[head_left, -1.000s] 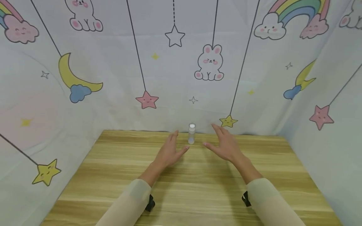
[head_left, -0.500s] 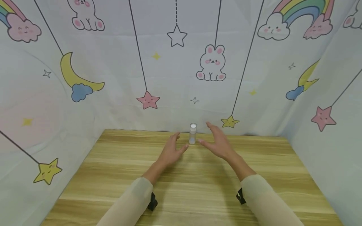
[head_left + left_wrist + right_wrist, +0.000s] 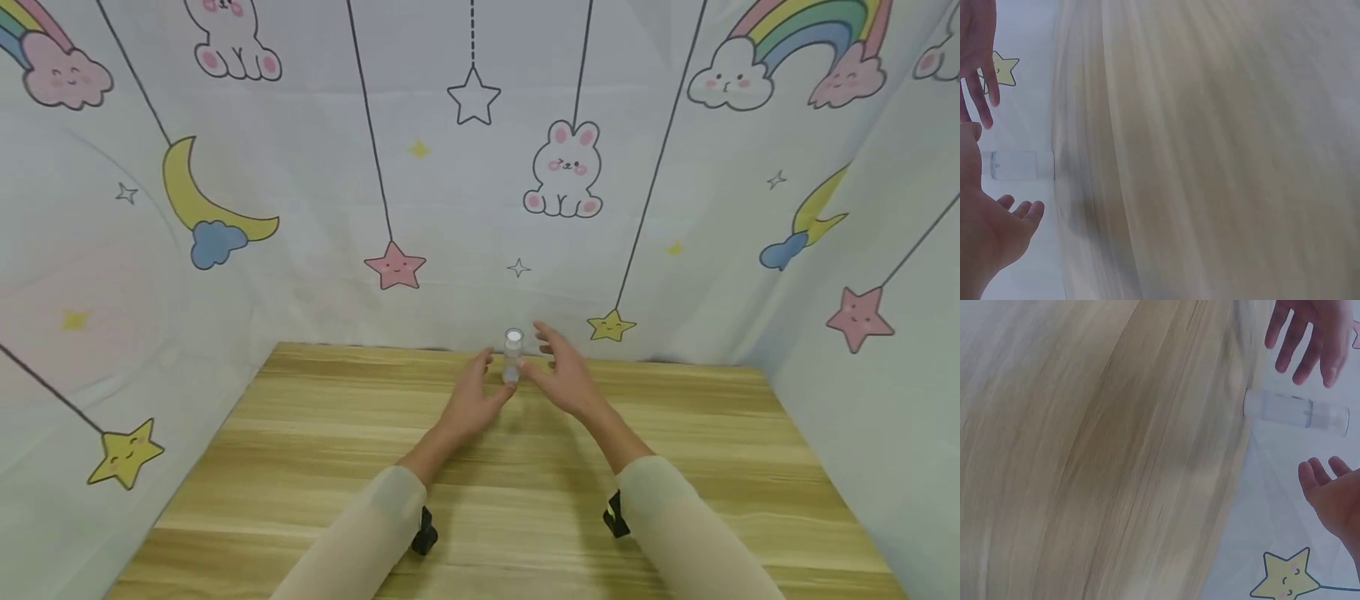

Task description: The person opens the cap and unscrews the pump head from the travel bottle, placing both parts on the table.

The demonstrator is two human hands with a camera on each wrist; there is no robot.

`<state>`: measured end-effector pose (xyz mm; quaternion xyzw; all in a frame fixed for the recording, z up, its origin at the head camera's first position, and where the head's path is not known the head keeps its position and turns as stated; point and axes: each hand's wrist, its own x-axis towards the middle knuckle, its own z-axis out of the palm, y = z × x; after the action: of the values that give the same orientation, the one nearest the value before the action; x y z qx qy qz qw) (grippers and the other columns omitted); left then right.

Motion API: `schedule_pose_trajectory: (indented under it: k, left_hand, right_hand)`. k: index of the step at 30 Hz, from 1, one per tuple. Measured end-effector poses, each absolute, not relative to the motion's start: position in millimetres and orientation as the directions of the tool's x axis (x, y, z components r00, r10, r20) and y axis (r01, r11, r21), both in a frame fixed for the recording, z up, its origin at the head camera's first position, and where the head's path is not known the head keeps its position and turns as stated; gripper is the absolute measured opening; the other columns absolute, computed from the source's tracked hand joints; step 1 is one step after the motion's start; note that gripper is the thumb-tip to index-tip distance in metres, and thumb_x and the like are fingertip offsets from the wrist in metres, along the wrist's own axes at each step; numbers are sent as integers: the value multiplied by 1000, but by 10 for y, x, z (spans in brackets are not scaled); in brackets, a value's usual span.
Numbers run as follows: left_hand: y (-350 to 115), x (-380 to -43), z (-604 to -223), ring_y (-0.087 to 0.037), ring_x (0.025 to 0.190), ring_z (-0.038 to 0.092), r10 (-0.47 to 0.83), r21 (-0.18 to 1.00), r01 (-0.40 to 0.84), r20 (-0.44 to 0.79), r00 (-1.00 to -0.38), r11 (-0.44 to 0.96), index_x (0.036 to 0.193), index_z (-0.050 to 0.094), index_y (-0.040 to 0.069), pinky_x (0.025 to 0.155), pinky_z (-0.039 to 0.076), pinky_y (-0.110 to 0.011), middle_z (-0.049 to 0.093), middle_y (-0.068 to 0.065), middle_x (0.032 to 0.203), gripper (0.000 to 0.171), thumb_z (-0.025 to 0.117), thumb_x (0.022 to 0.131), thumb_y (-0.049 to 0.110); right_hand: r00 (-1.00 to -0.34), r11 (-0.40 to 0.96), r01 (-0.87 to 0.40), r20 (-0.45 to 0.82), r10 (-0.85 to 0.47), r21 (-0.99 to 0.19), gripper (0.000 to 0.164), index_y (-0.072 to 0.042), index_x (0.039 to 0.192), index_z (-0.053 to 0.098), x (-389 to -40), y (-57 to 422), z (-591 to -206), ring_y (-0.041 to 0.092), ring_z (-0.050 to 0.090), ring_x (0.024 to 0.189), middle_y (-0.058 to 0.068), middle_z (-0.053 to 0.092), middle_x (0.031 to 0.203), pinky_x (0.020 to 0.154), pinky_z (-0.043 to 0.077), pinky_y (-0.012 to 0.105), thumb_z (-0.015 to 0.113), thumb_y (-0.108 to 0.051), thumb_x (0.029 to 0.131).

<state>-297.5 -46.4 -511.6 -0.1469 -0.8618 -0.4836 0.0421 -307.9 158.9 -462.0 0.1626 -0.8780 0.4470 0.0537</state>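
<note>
A small translucent bottle (image 3: 513,348) with a clear cap stands upright near the back edge of the wooden table (image 3: 480,517). My left hand (image 3: 472,402) is just to its left, fingers loosely bent and thumb tip close to the base. On the other side is my right hand (image 3: 567,379), its thumb overlapping the bottle in the head view. The right wrist view shows a gap between each hand and the bottle (image 3: 1286,410). Neither hand grips anything. In the left wrist view, my left thumb partly hides the bottle's (image 3: 1016,165) cap end.
White cloth (image 3: 322,167) printed with stars, rabbits and rainbows hangs behind the table and along both sides. Each sleeve carries a black device, one at the left cuff (image 3: 424,533) and one at the right (image 3: 617,515).
Both hands have moved inward, the right one leftward and the left one slightly rightward, narrowing the space around the bottle. The bottle stays upright in place while the head view shifts slightly.
</note>
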Motion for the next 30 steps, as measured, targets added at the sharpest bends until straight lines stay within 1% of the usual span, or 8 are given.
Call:
schedule_pose_trajectory:
  k: [3, 7, 10, 13, 19, 23, 26, 30]
  left_hand:
    - [-406, -2977, -5111, -39, 147, 44, 201, 827, 287, 214, -956, 483, 168, 25, 8, 116, 42, -59, 42, -17, 163, 82, 68, 105, 37]
    - [-329, -2989, -5104, -41, 147, 44, 179, 870, 261, 203, -963, 419, 169, 22, 9, 116, 42, -59, 40, -17, 163, 78, 64, 107, 30]
    - [-279, -2990, -5091, -44, 148, 42, 168, 911, 227, 178, -970, 344, 170, 19, 9, 117, 41, -59, 37, -18, 165, 75, 57, 108, 29]
    - [-243, -2978, -5066, -43, 150, 40, 156, 937, 188, 148, -977, 294, 170, 19, 11, 120, 38, -59, 35, -17, 167, 75, 54, 107, 30]
    - [-225, -2956, -5019, -41, 152, 39, 135, 951, 161, 129, -982, 264, 170, 23, 13, 122, 33, -60, 37, -13, 168, 73, 52, 104, 26]
    - [-224, -2949, -5005, -42, 152, 38, 146, 956, 165, 133, -980, 241, 170, 23, 14, 123, 32, -60, 37, -13, 169, 71, 51, 105, 25]
    - [-223, -2948, -5000, -43, 152, 37, 161, 959, 174, 139, -977, 224, 170, 23, 13, 122, 33, -60, 36, -13, 169, 71, 50, 106, 24]
    - [-226, -2952, -5000, -44, 152, 36, 183, 959, 187, 149, -972, 212, 170, 22, 13, 122, 33, -62, 34, -12, 170, 69, 48, 107, 24]
  right_hand:
    - [-942, 505, -328, 235, -240, -798, 76, -12, 167, 31, -3103, 1539, -4635, 44, 51, 141, 22, 43, 162, 114, 45, 60, 69, -34, 105]
    - [-956, 417, -275, 201, -212, -866, 70, -12, 168, 29, -3129, 1501, -4660, 44, 50, 142, 22, 43, 162, 113, 45, 61, 63, -29, 109]
    - [-971, 333, -214, 161, -179, -918, 63, -14, 168, 30, -3144, 1493, -4689, 43, 49, 143, 18, 44, 161, 114, 45, 60, 55, -31, 112]
    - [-976, 269, -178, 136, -168, -946, 60, -15, 168, 31, -3151, 1489, -4718, 43, 47, 144, 18, 44, 161, 115, 43, 59, 48, -36, 115]
    - [-981, 228, -125, 87, -172, -966, 57, -17, 168, 31, -3137, 1466, -4774, 41, 47, 144, 17, 44, 161, 119, 40, 58, 44, -36, 116]
    - [-979, 217, -128, 88, -185, -968, 56, -14, 168, 30, -3126, 1442, -4802, 45, 48, 143, 19, 45, 162, 118, 39, 60, 41, -32, 117]
    - [-977, 226, -145, 104, -187, -963, 56, -11, 168, 30, -3123, 1436, -4824, 48, 50, 141, 22, 46, 160, 116, 40, 64, 42, -30, 117]
    - [-974, 267, -167, 116, -194, -949, 55, -13, 167, 33, -3116, 1440, -4854, 47, 54, 136, 22, 50, 157, 113, 43, 66, 46, -29, 116]
